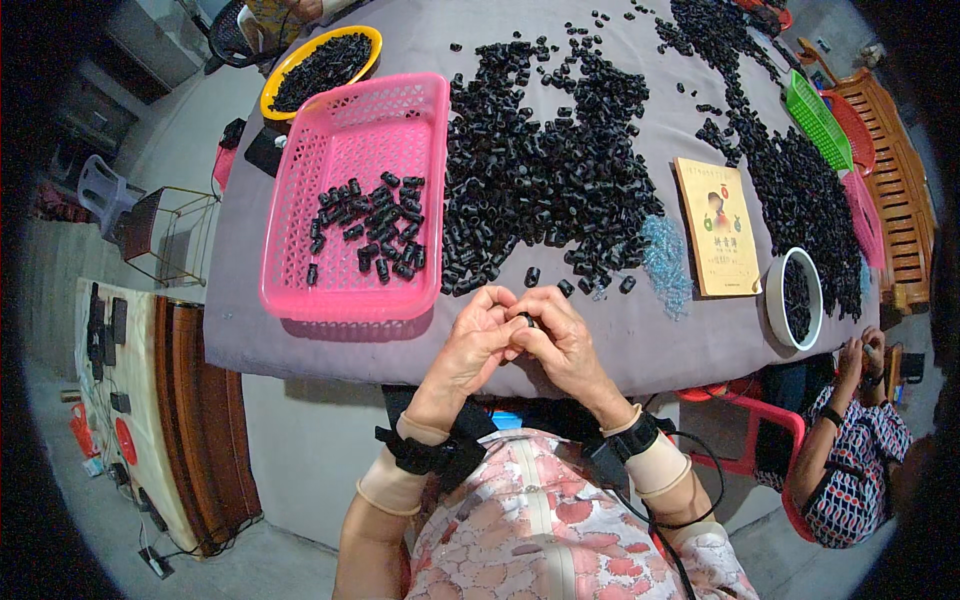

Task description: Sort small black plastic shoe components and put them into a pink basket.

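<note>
My left hand [474, 338] and my right hand [560, 340] meet just over the table's near edge, fingers closed together. A small black plastic part [525, 319] shows between the fingertips of both; much of it is covered. Straight ahead lies a big pile of loose black cylindrical parts [545, 180], with a few single ones close to my fingertips. Left of my hands, a pink perforated plastic basket [353, 308] contains a small heap of similar black parts [375, 225].
A yellow bowl [373, 50] of thin black pieces stands far left. To the right are clear bluish plastic bits [665, 265], a tan booklet [718, 230], a white bowl [775, 305], more black parts and a green basket [818, 120]. Another person [860, 455] sits at right.
</note>
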A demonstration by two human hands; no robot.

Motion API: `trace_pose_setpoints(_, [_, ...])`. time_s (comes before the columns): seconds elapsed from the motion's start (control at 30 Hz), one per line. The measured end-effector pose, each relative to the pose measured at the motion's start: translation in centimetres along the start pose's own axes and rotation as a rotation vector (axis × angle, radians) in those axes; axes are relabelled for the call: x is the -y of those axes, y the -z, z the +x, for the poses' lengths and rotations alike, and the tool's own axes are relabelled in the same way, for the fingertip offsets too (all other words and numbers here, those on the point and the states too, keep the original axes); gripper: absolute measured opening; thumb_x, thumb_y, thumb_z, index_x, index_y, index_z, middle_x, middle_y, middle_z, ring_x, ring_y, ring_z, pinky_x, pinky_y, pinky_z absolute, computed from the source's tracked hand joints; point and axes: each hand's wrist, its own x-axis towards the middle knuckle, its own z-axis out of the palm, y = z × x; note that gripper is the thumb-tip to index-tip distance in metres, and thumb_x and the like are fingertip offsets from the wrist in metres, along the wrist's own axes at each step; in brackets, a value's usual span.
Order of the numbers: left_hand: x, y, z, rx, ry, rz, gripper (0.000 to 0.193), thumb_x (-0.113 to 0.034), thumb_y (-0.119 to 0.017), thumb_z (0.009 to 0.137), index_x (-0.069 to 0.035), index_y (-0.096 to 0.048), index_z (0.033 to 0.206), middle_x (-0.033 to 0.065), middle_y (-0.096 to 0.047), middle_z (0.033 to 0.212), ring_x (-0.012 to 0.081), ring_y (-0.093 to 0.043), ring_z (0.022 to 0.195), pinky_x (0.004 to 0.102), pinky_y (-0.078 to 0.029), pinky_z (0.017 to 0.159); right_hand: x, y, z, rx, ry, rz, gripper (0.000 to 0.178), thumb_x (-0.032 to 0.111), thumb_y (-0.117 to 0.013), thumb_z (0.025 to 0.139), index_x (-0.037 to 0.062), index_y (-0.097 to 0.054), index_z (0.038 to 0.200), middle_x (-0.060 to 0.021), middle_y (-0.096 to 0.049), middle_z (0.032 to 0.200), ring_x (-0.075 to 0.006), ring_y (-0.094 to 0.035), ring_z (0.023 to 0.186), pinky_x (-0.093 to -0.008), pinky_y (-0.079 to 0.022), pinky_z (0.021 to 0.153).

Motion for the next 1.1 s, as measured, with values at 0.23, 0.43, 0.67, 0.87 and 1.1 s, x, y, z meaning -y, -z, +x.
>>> trace_pose_setpoints(0.23, [-0.3, -0.2, 0.0, 0.011, 0.014, -0.022, 0.029, -0.008, -0.061, 0.086, -0.010, -0.042, 0.107, 0.0050, -0.055, 0.089, 0.0087, -0.054, 0.070, 0.0204, -0.042, 0.053, 0.4, -0.3, 0.3, -0.020, -0.023, 0.021, 0.019, 0.013, -0.061, 0.081, 0.0008, -0.061, 0.096, -0.0093, -0.054, 0.090, -0.0187, -0.055, 0.077, -0.0283, -0.045, 0.068])
trace_pose_setpoints(0.43, [-0.2, -1.8, -0.3, -0.129, -0.024, 0.104, 0.028, -0.010, -0.059, 0.087, -0.007, -0.044, 0.110, 0.0035, -0.058, 0.084, 0.0071, -0.053, 0.064, 0.0191, -0.040, 0.051, 2.0, 0.7, -0.3, -0.047, -0.214, 0.117, 0.023, 0.009, -0.063, 0.079, 0.0006, -0.060, 0.100, -0.0095, -0.056, 0.090, -0.0186, -0.056, 0.073, -0.0269, -0.045, 0.064])
trace_pose_setpoints(0.67, [-4.2, -5.7, -2.4, -0.314, -0.181, 0.484, 0.019, -0.010, -0.059, 0.087, -0.001, -0.057, 0.104, 0.0061, -0.062, 0.074, 0.0035, -0.048, 0.049, 0.0157, -0.033, 0.040, 0.2, 6.5, -0.8, -0.264, -0.109, -0.335, 0.006, 0.000, -0.059, 0.079, -0.0003, -0.059, 0.084, -0.0112, -0.057, 0.079, -0.0222, -0.057, 0.071, -0.0310, -0.045, 0.062])
trace_pose_setpoints(0.87, [-10.9, -4.7, -2.2, -0.586, -0.481, 0.733, 0.018, -0.013, -0.059, 0.087, -0.002, -0.057, 0.101, 0.0047, -0.060, 0.070, 0.0037, -0.046, 0.044, 0.0163, -0.032, 0.036, -0.4, 6.9, -0.9, -0.241, -0.094, -0.516, 0.007, 0.002, -0.062, 0.078, 0.0000, -0.058, 0.083, -0.0128, -0.053, 0.076, -0.0266, -0.054, 0.067, -0.0346, -0.044, 0.060])
trace_pose_setpoints(1.1, [-10.0, -6.3, -1.2, -0.570, -0.619, 0.992, 0.029, -0.016, -0.059, 0.088, -0.006, -0.052, 0.113, -0.0012, -0.056, 0.063, 0.0015, -0.040, 0.044, 0.0174, -0.029, 0.037, -0.4, 6.1, -0.4, -0.216, -0.102, -0.724, 0.017, 0.008, -0.065, 0.078, 0.0014, -0.055, 0.089, -0.0149, -0.052, 0.087, -0.0347, -0.056, 0.071, -0.0420, -0.046, 0.061])
